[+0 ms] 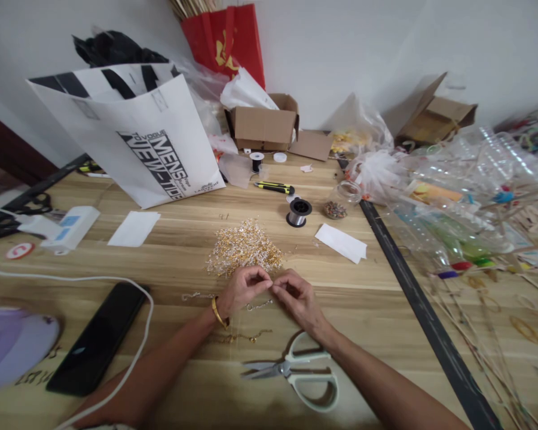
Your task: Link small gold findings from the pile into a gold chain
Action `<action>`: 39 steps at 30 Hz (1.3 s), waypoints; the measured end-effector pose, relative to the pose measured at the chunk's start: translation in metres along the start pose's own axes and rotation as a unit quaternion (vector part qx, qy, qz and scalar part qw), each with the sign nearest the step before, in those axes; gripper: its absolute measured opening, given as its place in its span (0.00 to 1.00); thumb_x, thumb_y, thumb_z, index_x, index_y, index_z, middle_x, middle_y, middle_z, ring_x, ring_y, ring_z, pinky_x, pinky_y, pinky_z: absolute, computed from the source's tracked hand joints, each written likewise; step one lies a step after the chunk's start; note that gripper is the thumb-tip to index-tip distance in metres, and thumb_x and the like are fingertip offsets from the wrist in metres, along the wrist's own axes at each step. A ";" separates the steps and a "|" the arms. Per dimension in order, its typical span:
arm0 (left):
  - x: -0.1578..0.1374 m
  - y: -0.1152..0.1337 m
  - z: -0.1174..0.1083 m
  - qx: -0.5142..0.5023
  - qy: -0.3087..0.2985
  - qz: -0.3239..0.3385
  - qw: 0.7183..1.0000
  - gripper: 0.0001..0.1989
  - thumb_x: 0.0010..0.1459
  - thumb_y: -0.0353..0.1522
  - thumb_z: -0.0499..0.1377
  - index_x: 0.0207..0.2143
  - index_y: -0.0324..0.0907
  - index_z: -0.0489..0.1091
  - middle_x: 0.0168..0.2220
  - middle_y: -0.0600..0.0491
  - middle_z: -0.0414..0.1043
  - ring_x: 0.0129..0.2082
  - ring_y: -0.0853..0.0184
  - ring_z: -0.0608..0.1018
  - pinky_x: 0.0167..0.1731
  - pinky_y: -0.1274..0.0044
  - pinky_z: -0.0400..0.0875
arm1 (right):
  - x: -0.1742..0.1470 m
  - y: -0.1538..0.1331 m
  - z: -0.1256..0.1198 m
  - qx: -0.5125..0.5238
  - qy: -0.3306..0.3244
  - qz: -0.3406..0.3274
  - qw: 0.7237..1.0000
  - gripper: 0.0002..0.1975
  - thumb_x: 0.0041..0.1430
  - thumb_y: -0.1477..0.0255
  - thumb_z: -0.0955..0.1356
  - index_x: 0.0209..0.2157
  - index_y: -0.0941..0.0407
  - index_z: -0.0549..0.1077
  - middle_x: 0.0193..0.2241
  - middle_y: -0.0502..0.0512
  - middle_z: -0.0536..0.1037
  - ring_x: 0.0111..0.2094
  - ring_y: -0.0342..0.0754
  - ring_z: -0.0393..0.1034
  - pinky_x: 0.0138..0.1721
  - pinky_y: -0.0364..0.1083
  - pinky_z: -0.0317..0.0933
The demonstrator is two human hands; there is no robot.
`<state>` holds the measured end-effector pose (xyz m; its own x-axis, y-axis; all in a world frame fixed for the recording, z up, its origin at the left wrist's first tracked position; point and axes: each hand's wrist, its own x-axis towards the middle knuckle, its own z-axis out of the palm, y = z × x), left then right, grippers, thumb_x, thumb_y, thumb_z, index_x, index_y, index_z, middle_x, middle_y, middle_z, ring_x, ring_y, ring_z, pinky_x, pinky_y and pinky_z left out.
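My left hand (245, 288), with a gold bangle (220, 313) at its wrist, is closed in a pinch. Its fingertips meet those of my right hand (301, 301), which is pinched too. What they hold between them is too small to make out. Just beyond my fingers lies a pile of small gold and clear beads or findings (244, 246). A short silver chain (260, 306) rests beneath my hands, and another silver chain (197, 295) lies by my left wrist. Nearer to me is a gold chain (244, 337). Scissors (296, 371) with pale handles lie beside my right forearm.
A wire spool (298, 213), a utility knife (274, 188), a jar of beads (338, 206) and white paper (341, 242) lie farther back. At left are a phone (99, 340), its white cable and a paper bag (134, 137). Plastic bottles (457, 221) crowd the right.
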<state>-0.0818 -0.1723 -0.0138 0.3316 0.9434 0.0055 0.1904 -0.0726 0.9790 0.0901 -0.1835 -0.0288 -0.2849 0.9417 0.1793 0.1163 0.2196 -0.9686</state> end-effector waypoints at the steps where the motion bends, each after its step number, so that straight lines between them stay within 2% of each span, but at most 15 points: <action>1: 0.000 0.000 0.000 0.000 0.001 0.000 1.000 0.08 0.52 0.33 0.59 0.26 0.36 0.70 0.25 0.53 0.70 0.27 0.71 0.70 0.29 0.80 0.65 | 0.000 0.000 0.000 0.003 0.000 0.004 1.000 0.08 0.55 0.67 0.67 0.27 0.57 0.73 0.25 0.52 0.68 0.28 0.44 0.61 0.28 0.42 0.55; 6: 0.000 0.003 0.001 -0.004 0.005 -0.006 1.000 0.08 0.52 0.33 0.59 0.26 0.36 0.70 0.25 0.53 0.71 0.27 0.71 0.71 0.30 0.80 0.65 | -0.002 0.001 0.002 0.064 -0.013 0.081 0.995 0.10 0.54 0.64 0.67 0.29 0.57 0.71 0.21 0.49 0.68 0.21 0.41 0.58 0.22 0.40 0.52; 10: -0.001 0.005 0.002 -0.007 0.008 -0.009 1.000 0.08 0.53 0.33 0.58 0.27 0.36 0.70 0.25 0.53 0.71 0.27 0.71 0.71 0.30 0.79 0.66 | -0.002 0.001 0.002 0.103 -0.017 0.107 0.989 0.13 0.54 0.61 0.67 0.29 0.57 0.69 0.19 0.47 0.67 0.18 0.39 0.56 0.18 0.40 0.51; 18: -0.001 0.002 0.003 -0.012 -0.008 -0.004 1.000 0.08 0.54 0.33 0.58 0.32 0.36 0.70 0.29 0.51 0.72 0.31 0.69 0.73 0.32 0.78 0.67 | -0.001 0.000 0.002 0.129 -0.003 0.109 0.986 0.14 0.54 0.59 0.67 0.30 0.57 0.68 0.20 0.48 0.68 0.18 0.39 0.59 0.17 0.39 0.54; 23: -0.002 0.006 0.004 -0.042 -0.045 -0.049 0.997 0.08 0.50 0.30 0.61 0.33 0.35 0.70 0.31 0.50 0.73 0.31 0.69 0.74 0.32 0.78 0.68 | -0.001 -0.002 0.002 0.139 0.006 0.110 0.984 0.14 0.54 0.60 0.67 0.29 0.57 0.67 0.19 0.46 0.67 0.17 0.38 0.58 0.17 0.38 0.54; 29: -0.001 0.005 0.006 -0.078 -0.043 -0.084 0.992 0.08 0.46 0.28 0.63 0.31 0.35 0.69 0.28 0.50 0.74 0.29 0.70 0.75 0.33 0.77 0.69 | -0.001 -0.004 0.002 0.149 0.007 0.107 0.983 0.14 0.54 0.60 0.68 0.29 0.57 0.68 0.22 0.49 0.70 0.20 0.40 0.61 0.18 0.39 0.56; 35: -0.001 -0.002 0.006 -0.002 -0.032 -0.074 0.997 0.07 0.48 0.31 0.62 0.27 0.34 0.71 0.27 0.49 0.74 0.27 0.69 0.74 0.29 0.79 0.67 | -0.001 -0.005 0.002 0.155 0.015 0.105 0.982 0.14 0.53 0.60 0.68 0.29 0.57 0.68 0.21 0.49 0.71 0.20 0.40 0.62 0.19 0.38 0.57; 39: -0.002 -0.004 0.005 0.050 -0.035 -0.044 0.997 0.08 0.50 0.32 0.59 0.28 0.34 0.73 0.26 0.50 0.74 0.26 0.70 0.73 0.27 0.80 0.66 | -0.001 -0.004 0.002 0.161 0.016 0.104 0.981 0.14 0.54 0.60 0.68 0.29 0.57 0.68 0.22 0.50 0.72 0.21 0.41 0.65 0.20 0.38 0.59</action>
<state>-0.0782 -0.1757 -0.0186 0.3723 0.9230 -0.0977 0.3119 -0.0253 0.9498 0.0881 -0.1855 -0.0256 -0.2555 0.9664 -0.0284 -0.1398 -0.0660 -0.9880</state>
